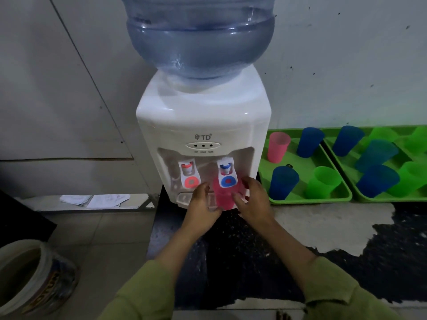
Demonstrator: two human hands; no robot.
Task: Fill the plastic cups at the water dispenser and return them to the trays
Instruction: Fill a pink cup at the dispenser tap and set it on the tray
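Now: my right hand (253,199) curls round the pink cup (223,197); my left hand (203,202) is close beside it, contact unclear. Cup held under the dispenser (203,116)'s blue tap (228,179) to catch water; green trays (312,200) just right, handy for return.

One water dispenser (203,125), one bottle (201,38), two taps (190,174) (227,174). At three o'clock, two green trays (307,200) (397,198). Two pink cups (223,197) (278,146), five blue cups (309,142) (283,182) (349,139) (376,155) (376,181), at least three green cups (322,182) (413,179) (418,139). Two hands (203,202) (253,199). One bucket (30,280).
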